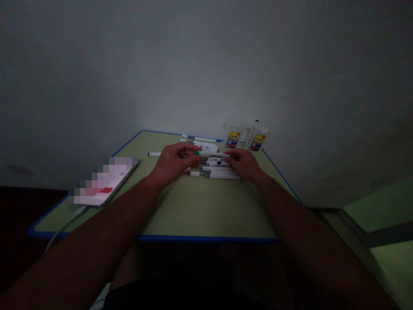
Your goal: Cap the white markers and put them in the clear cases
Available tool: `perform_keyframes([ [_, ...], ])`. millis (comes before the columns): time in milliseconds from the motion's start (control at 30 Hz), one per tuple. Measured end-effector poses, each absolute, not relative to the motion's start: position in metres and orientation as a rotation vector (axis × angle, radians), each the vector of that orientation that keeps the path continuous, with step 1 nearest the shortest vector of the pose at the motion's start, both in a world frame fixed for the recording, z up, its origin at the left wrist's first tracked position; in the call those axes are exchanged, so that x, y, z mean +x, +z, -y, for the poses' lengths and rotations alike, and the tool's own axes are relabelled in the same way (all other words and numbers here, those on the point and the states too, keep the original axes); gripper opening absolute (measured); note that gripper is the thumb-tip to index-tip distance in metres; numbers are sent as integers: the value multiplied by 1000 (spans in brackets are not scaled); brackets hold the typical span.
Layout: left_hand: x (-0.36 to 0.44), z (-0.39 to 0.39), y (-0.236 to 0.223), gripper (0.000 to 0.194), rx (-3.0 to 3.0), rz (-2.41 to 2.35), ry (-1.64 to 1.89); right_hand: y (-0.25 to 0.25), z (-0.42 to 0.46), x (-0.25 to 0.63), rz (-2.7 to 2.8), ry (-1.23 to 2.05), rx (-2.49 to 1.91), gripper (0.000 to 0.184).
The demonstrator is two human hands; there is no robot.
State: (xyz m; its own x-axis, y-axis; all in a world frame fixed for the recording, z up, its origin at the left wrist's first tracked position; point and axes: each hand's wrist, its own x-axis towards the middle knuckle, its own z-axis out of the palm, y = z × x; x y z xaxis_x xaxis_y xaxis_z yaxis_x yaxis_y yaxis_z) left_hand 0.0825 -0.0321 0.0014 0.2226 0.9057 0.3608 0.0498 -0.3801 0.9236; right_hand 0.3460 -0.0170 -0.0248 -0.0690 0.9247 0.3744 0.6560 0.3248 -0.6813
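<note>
Green-tipped marker (213, 154): level between both hands, above the table (206, 211)
Left hand (172, 162): fingers curved at its green end, contact unclear
Right hand (242, 163): pinching its white end
Other markers (222, 174): in front of and behind it
Clear containers (232, 138): two, behind it to the right; contents too dim to tell

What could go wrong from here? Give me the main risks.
The green-ended marker, held between the left hand and right hand, might slip and nudge the loose markers just below.
The clear containers stand close behind the right hand, so a careless reach could knock them.
The white cable runs over the table edge near the left forearm; snagging it might tug the device.
</note>
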Motion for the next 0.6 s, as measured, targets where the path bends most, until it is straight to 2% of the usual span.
perform_keyframes([
  [200,83,32,1,33,1643,-907,1260,-24,18,344,1814,395,-1442,23],
  [333,79,25,0,24,1672,-1030,1365,-22,20,343,1705,447,-1364,22],
  [433,73,17,-3,19,1704,-1210,1396,-16,25,338,1595,546,-1256,27],
  [600,64,5,-11,23,1776,-1425,1229,-5,39,321,1576,709,-1079,37],
])
